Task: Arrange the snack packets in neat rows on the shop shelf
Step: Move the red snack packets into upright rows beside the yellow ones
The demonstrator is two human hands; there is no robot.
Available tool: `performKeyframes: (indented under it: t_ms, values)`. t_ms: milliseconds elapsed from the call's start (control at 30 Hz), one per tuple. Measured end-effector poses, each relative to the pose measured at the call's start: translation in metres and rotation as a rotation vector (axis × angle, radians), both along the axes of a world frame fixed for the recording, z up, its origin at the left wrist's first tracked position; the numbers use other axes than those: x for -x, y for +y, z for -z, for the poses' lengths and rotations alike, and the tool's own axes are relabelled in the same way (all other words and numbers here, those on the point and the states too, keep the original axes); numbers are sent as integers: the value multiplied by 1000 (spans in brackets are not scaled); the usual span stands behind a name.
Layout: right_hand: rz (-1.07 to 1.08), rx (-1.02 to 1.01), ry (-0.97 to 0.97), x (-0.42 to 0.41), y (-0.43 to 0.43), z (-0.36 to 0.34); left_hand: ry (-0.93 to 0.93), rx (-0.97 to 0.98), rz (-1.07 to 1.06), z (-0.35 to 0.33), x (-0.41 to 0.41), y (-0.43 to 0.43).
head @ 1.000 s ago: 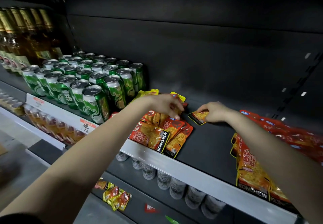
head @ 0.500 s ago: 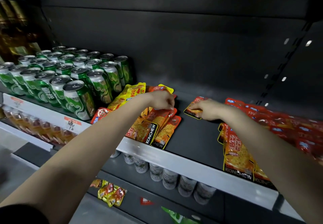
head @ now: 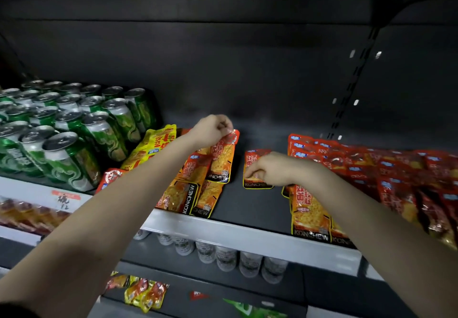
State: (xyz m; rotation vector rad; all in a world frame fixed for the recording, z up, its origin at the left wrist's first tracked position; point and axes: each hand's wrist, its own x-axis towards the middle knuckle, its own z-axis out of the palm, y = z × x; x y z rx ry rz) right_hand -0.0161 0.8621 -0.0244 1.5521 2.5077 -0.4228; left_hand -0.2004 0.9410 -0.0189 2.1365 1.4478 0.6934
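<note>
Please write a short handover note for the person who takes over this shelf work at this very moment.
Left hand pinches the top of an orange packet in the left group.
Right hand holds a lone packet flat on the shelf.
Done: left group roughly overlapped in rows.
Left: place the lone packet, sort the red heap at right.

Bare forearms (head: 104,218), dark left sleeve (head: 13,312)
</note>
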Motion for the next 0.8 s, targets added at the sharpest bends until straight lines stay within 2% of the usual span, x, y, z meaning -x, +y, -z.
performKeyframes:
  t_ms: [167,367,533,600,700,800]
  values:
    - [170,-16,289,-19,0,-12,-126,-6,96,-8,-22,6]
    - [326,-77,238,-42,3,-15,-50,-89,88,-13,-49,20]
    - [507,-42,588,-43,10,-16,-117,-90,112,-14,-69,30]
    - [593,-30,658,-45,16,-16,-146,-72,113,-17,-79,34]
    - [716,-37,663,-55,27,-12,-205,-74,63,-13,-91,39]
    - [739,-126,477,-65,29,-11,-166,4,111,1,-95,41]
